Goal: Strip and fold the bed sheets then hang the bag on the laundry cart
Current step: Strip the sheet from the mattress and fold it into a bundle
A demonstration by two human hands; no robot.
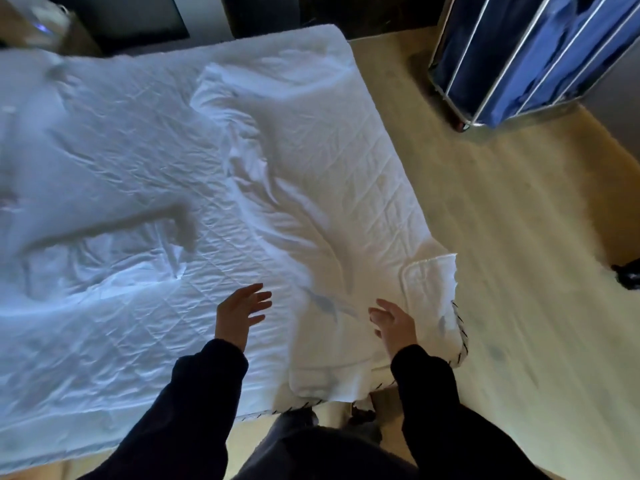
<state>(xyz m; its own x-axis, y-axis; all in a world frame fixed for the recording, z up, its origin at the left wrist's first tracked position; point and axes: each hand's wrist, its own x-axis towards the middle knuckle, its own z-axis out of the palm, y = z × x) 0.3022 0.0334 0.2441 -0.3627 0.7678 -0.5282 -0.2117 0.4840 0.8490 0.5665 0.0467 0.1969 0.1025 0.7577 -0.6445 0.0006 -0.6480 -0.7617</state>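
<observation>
Head view: left hand (240, 308) and right hand (393, 322) hover spread, gripping nothing, above white sheet (311, 188); stripping seems underway, next grasp its corner.

sheet (138, 161): white, quilted lines beneath
laundry cart (533, 46), 1 o'clock: blue bag, silver frame
floor (519, 237): pale wood
sleeves (194, 403): black

Creased white cloth bed sheets (138, 161), matt; at two o'clock the laundry cart (519, 57) has shiny metal bars, blue fabric; pale wood floor (519, 237)

One bed (114, 306), two hands (239, 315) (394, 325), one laundry cart (519, 57)
</observation>
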